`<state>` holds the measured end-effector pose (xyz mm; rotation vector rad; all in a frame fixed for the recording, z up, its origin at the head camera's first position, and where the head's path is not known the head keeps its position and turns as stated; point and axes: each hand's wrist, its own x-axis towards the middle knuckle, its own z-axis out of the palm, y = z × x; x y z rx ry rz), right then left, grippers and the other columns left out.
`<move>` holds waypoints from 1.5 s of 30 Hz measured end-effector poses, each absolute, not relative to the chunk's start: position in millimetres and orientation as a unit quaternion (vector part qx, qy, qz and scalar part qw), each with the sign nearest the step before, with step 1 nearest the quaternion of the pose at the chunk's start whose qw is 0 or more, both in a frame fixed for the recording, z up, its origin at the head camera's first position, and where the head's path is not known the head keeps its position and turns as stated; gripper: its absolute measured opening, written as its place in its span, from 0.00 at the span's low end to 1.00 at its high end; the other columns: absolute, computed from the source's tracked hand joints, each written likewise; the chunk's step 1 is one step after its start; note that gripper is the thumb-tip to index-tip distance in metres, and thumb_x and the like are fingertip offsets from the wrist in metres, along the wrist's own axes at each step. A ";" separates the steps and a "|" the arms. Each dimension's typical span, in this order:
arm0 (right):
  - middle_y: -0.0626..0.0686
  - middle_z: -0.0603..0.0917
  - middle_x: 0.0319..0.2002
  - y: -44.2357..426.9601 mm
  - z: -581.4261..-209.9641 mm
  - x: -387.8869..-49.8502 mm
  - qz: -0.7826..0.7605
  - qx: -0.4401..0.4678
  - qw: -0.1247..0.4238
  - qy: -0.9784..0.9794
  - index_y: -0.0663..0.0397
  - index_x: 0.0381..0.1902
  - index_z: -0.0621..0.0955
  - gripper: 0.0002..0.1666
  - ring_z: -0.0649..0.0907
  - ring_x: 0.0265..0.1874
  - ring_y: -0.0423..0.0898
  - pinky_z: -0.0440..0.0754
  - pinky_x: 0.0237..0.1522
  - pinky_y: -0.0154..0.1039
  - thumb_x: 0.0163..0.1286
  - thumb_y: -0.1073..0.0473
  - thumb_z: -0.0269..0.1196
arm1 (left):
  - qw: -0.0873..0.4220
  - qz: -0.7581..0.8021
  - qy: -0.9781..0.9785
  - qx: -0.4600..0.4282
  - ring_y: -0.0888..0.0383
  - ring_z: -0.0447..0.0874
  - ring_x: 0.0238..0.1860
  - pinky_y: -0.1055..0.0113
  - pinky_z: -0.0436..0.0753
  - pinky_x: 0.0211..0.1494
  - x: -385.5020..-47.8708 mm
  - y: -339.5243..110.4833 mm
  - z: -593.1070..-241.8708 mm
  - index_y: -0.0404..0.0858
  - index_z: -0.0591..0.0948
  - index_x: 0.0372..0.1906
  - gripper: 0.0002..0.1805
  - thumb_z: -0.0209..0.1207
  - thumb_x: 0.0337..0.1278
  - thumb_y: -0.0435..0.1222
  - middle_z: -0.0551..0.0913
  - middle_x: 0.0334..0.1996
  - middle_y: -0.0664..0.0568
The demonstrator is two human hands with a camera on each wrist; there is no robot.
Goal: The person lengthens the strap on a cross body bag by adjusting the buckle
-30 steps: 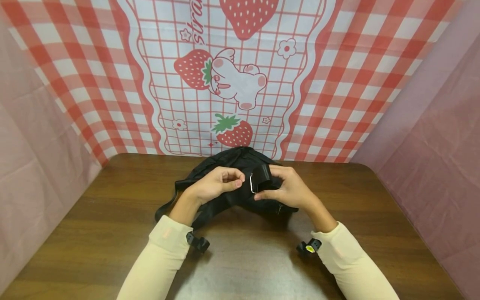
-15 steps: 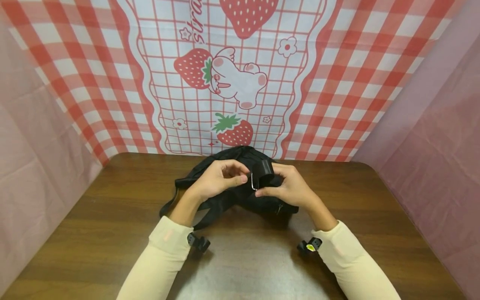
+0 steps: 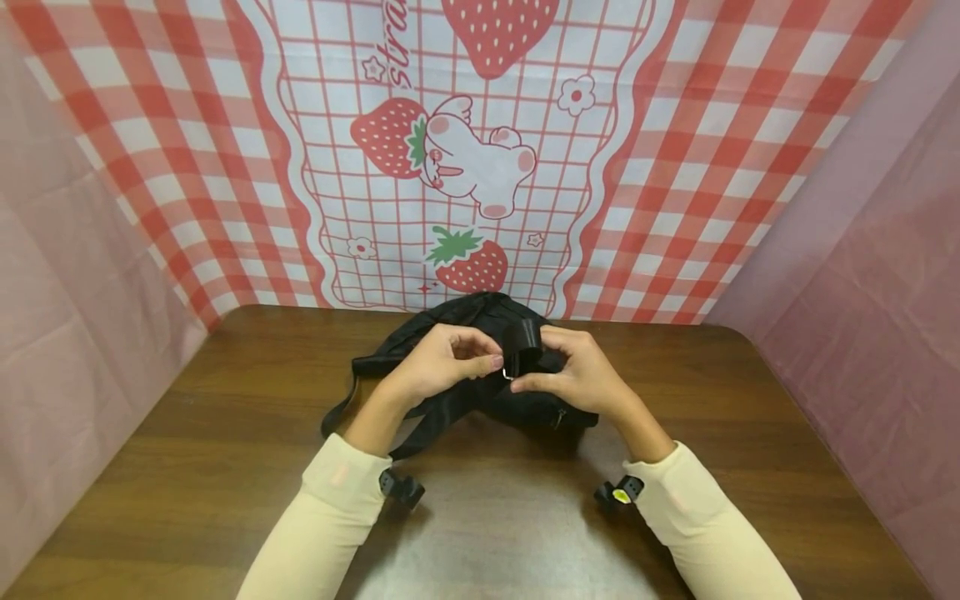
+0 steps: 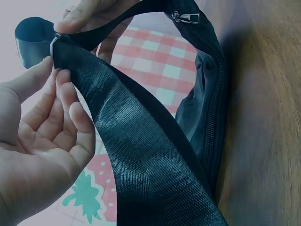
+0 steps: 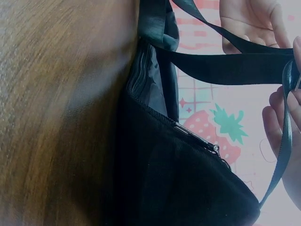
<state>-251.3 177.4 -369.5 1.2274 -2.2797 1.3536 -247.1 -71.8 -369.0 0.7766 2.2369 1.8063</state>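
Since the head view is the widest, starting there: the black bag (image 3: 483, 308) sits on the table (image 3: 487, 517) toward the far edge, right in front of the strawberry cloth (image 3: 472, 267). What's changed over the last second is my left hand (image 3: 450, 358). It was a bit short of the metal buckle (image 3: 507, 375), and now the fingertips are right up at it, hiding part of the frame. My right hand (image 3: 573, 367) has barely shifted, and the strap (image 3: 523, 340) stands up in a loop beside it. I'd read that as both hands now working the same spot, so the buckle should be steadier for adjusting the strap.

Left wrist view settles what the head one can't: my left thumb and a finger are pinching the side of the buckle, other fingers loosely bent. Right thumb is pressed on the strap next to it, fingers behind, so that one's gripping webbing. You also get a zipper pull (image 4: 189, 18) up top.

Right wrist view is worse for the grip, since the buckle is mostly cut off at the edge, but it shows the bag's body and zip (image 5: 150, 113) much better.
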 end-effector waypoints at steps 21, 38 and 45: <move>0.50 0.89 0.44 177.6 -371.2 -251.8 0.471 0.391 0.109 -0.783 0.58 0.50 0.87 0.23 0.87 0.39 0.43 0.85 0.44 0.40 0.54 0.68 0.78 | 0.027 0.535 0.791 0.297 0.54 0.84 0.38 0.61 0.84 0.40 -248.1 -67.2 -372.7 0.39 0.82 0.56 0.26 0.77 0.52 0.40 0.84 0.41 0.50; 0.53 0.89 0.42 179.0 -367.1 -248.6 0.468 0.373 0.081 -0.797 0.61 0.54 0.85 0.30 0.87 0.40 0.47 0.85 0.44 0.38 0.52 0.67 0.80 | 0.013 0.495 0.806 0.325 0.57 0.81 0.46 0.59 0.83 0.53 -252.1 -68.7 -380.8 0.41 0.78 0.60 0.29 0.74 0.57 0.45 0.82 0.45 0.51; 0.53 0.88 0.41 181.1 -365.0 -248.0 0.467 0.364 0.088 -0.801 0.62 0.54 0.84 0.29 0.87 0.41 0.48 0.85 0.46 0.49 0.53 0.69 0.80 | -0.021 0.498 0.794 0.349 0.54 0.82 0.46 0.57 0.82 0.52 -254.2 -67.8 -384.2 0.44 0.82 0.60 0.26 0.74 0.57 0.44 0.84 0.46 0.56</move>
